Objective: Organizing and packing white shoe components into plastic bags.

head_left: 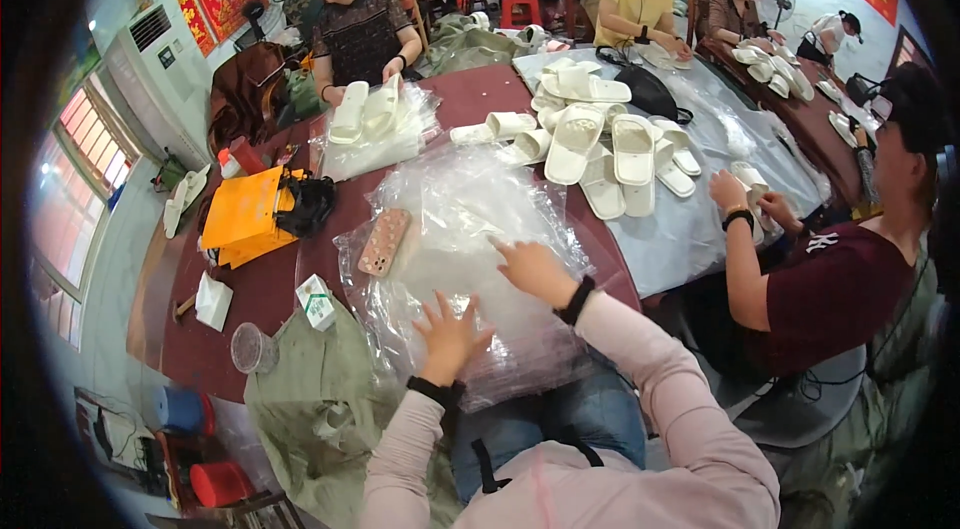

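A stack of clear plastic bags [470, 199] lies on the dark red table in front of me, its near edge reaching my lap. My left hand [450, 337] rests over the near part of the stack, fingers spread, holding nothing. Farther up and to the right, my right hand [535, 271] is over the bags with its fingers stretched out and nothing visible in them. A phone in a pink patterned case [384, 242] lies on the left side of the stack. Beyond the bags, white slippers [575, 144] are heaped on the table.
An orange bag [245, 214] and a small white box [316, 303] sit to the left, near a clear plastic tub [254, 348]. Green sacking [320, 399] hangs by my left side. A co-worker [830, 289] sits close on my right; another person [355, 29] handles slippers across the table.
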`<state>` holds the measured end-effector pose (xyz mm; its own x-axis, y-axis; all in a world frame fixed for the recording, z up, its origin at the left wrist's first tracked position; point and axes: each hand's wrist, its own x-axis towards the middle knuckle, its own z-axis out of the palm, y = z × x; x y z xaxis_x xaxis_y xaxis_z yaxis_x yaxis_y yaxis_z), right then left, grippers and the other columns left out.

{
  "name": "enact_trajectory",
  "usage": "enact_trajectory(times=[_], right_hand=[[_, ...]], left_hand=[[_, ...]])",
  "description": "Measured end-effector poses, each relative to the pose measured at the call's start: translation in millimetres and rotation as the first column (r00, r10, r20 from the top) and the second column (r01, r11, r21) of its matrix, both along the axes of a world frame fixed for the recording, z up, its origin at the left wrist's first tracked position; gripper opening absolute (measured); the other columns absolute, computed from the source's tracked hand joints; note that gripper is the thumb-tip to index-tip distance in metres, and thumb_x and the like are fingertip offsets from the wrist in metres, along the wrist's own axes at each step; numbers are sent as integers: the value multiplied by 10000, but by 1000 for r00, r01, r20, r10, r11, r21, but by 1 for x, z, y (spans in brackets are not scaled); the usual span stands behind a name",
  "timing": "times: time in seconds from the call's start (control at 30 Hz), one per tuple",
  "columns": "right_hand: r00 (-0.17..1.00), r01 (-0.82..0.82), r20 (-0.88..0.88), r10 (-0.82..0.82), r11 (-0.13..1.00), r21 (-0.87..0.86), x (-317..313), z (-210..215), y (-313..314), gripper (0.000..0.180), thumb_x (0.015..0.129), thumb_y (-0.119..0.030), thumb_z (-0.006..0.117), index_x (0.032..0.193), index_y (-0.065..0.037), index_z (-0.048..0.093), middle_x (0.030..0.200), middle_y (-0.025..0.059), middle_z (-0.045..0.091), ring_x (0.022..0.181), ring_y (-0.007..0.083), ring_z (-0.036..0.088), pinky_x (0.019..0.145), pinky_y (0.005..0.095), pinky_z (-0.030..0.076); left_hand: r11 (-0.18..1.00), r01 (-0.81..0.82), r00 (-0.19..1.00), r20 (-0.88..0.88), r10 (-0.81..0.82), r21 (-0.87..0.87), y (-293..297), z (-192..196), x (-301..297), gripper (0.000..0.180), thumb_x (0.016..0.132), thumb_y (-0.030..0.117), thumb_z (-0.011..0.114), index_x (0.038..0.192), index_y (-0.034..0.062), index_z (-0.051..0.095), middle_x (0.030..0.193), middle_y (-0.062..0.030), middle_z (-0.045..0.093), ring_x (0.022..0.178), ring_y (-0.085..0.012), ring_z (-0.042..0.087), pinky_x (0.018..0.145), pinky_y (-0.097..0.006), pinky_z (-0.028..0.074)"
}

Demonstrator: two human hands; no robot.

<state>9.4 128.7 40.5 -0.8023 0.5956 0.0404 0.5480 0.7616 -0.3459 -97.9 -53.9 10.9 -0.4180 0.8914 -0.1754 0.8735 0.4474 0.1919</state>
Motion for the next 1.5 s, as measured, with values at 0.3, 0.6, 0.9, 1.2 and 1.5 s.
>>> enact_trajectory(times=[0.3, 0.6, 0.9, 1.2, 1.5], right_hand=[[991, 128, -10, -132, 938, 322, -52, -15, 22, 653, 858, -570, 497, 1431, -304, 330, 1428, 248, 320, 1195, 443, 416, 919, 593, 377], [982, 182, -96, -163, 952, 245, -49, -38, -10, 645, 859, -643, 416, 1437, -381, 303, 1521, 246, 125, 1379, 502, 68, 1064, 656, 41], [988, 148, 15, -152, 978, 149, -47, -46, -7, 651, 857, -650, 399, 1440, -381, 295, 1529, 250, 71, 1391, 491, 5, 1039, 693, -9], [989, 147, -33, -144, 969, 197, -49, -58, -1, 653, 857, -663, 379, 1440, -382, 295, 1523, 259, 90, 1389, 497, 12, 1030, 701, 4], [992, 126, -34, -122, 970, 207, -45, -60, 0, 666, 861, -657, 395, 1447, -361, 288, 1502, 300, 110, 1373, 528, 40, 1024, 705, 35]], left_hand=[[979, -38, 997, 64, 52, -203, 3, 22, 1, 703, 846, 639, 445, 1449, 316, 284, 1514, -256, 119, 1355, -521, 154, 988, -735, 160], [895, -163, 978, -50, 202, 416, 70, -24, -193, 695, 774, 411, 639, 1369, 141, 401, 1342, -247, 441, 1264, -413, 391, 1035, -528, 298], [929, -328, 944, 10, 331, 173, 58, 12, -198, 814, 696, 444, 680, 1407, 237, 343, 1271, -244, 503, 1134, -443, 498, 948, -483, 418], [628, -518, 846, 457, 275, 581, 55, 24, -222, 486, 822, 354, 630, 1171, 18, 612, 971, -169, 687, 880, -246, 662, 793, -336, 488], [725, -7, 1000, 3, 7, 688, 78, 46, -200, 535, 749, 307, 665, 1254, 154, 570, 1110, -171, 573, 978, -362, 573, 829, -416, 481]])
